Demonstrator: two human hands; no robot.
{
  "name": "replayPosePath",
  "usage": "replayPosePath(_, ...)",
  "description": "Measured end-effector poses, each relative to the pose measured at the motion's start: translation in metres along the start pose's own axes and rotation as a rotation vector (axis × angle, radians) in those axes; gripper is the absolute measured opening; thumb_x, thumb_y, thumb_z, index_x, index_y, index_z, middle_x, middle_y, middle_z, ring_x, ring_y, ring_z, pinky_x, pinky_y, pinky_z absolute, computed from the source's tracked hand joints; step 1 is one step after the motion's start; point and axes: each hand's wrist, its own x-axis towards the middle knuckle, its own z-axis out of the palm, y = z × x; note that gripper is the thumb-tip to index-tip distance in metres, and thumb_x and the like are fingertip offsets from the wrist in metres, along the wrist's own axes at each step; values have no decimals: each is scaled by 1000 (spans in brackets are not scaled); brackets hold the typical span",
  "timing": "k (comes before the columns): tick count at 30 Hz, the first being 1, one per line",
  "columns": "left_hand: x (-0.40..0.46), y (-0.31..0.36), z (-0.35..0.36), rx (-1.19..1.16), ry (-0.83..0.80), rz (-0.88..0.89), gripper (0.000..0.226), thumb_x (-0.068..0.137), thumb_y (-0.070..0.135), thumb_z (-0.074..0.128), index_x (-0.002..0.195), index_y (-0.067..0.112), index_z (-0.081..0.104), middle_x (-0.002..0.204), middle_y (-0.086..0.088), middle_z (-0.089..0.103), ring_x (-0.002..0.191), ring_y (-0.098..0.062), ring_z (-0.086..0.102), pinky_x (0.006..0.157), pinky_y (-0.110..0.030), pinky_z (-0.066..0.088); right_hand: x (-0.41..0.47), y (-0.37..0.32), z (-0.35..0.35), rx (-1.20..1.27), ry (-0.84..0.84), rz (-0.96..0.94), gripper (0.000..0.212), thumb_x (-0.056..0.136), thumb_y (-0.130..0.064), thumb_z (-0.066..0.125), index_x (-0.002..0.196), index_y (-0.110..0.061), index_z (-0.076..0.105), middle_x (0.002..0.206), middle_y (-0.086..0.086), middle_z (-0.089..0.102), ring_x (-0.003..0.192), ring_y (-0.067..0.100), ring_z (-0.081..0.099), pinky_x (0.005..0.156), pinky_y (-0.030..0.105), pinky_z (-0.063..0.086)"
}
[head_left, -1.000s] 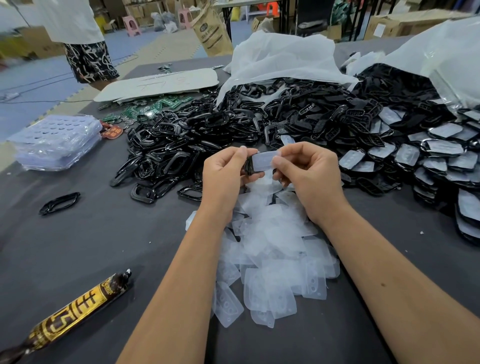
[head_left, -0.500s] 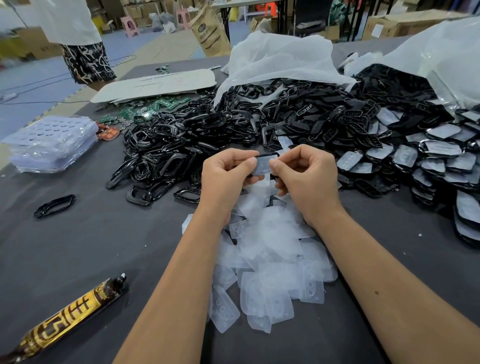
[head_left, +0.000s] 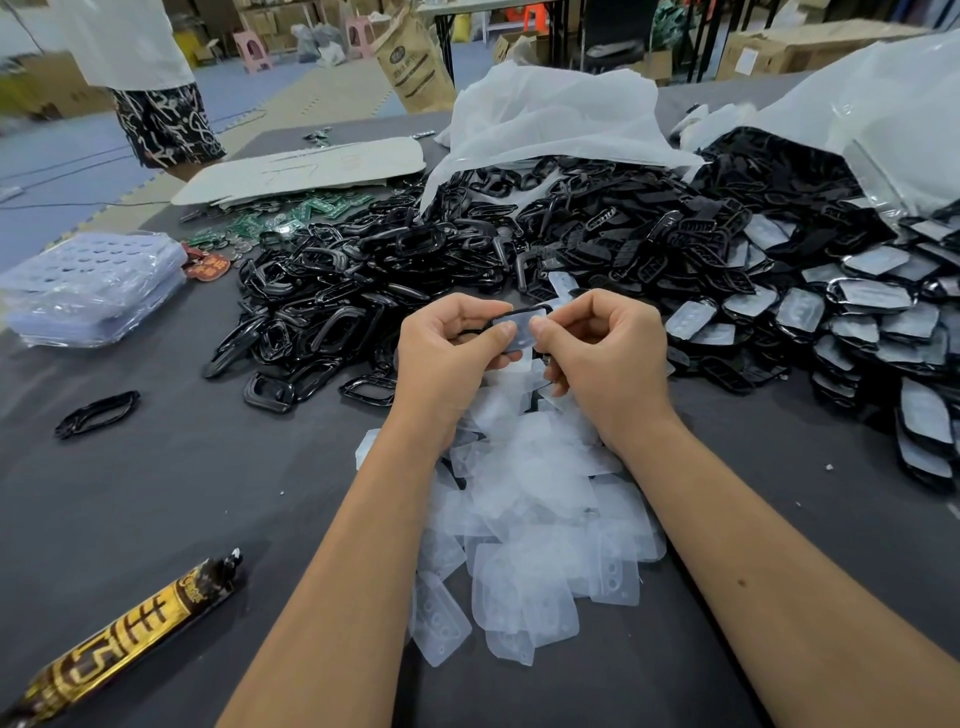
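My left hand (head_left: 447, 353) and my right hand (head_left: 608, 353) together grip one black frame with a translucent pad (head_left: 521, 326) in it, thumbs pressing on the pad. They hover above a heap of translucent pads (head_left: 524, 525) on the dark table (head_left: 208, 493). Beyond lies a big pile of black frames (head_left: 363, 291). At the right sits a pile of frames fitted with pads (head_left: 857, 322).
A stack of clear blister trays (head_left: 88, 286) lies at the left, with one loose black ring (head_left: 96, 413) nearby. A gold-and-brown tube (head_left: 124, 634) lies at the front left. Green circuit boards (head_left: 291, 218), a cardboard sheet (head_left: 306, 169) and white plastic bags (head_left: 561, 119) sit further back. A person stands at the far left.
Both hands have turned the frame and pad a little, and my thumbs have come closer together on the pad. The hands stay in the same place above the heap.
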Motion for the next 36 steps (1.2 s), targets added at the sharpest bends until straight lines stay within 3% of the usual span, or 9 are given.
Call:
replayPosePath(7,-1,1,2,9,14,1,10,88,-1,78,92,9,75,86,-9,78,75,-19,74,63,-21,57,0,-1,0,-55,10,-36,18,87,-16,80,73,-17,70,64,1,72,46,16,64,43,24,48)
replayPosePath(12,-1,2,2,6,22,-2,12,88,-3,77,90,9,73,81,-6,77,71,-22,73,63,-22,57,1,0,0,-81,23,-29,19,88,-19,80,73,-18,69,62,1,72,45,18,65,45,28,49)
replayPosePath(18,-1,2,3,-1,16,-1,13,90,-3,75,90,10,74,82,-8,77,76,-26,74,62,-20,57,3,1,0,-59,1,-13,20,88,-17,81,73,-15,69,61,2,71,43,16,62,44,23,45)
replayPosePath(26,-1,1,1,8,-4,2,13,91,-4,73,92,9,74,81,-5,78,73,-19,75,62,-18,55,4,6,0,-68,2,2,21,83,-20,84,71,-19,67,61,0,70,48,14,63,49,26,47)
replayPosePath(31,-1,2,0,9,-9,-1,12,92,-5,71,94,7,73,80,-4,77,70,-16,74,61,-17,54,7,6,-2,36,-43,81,19,83,-18,86,88,-17,67,74,4,72,54,15,64,49,27,47)
replayPosePath(36,0,1,-1,38,-31,4,9,93,-2,72,98,5,73,90,-12,78,76,-22,73,65,-22,56,8,3,-5,119,-125,116,16,87,-11,83,95,-6,70,67,-2,69,55,12,63,46,24,48)
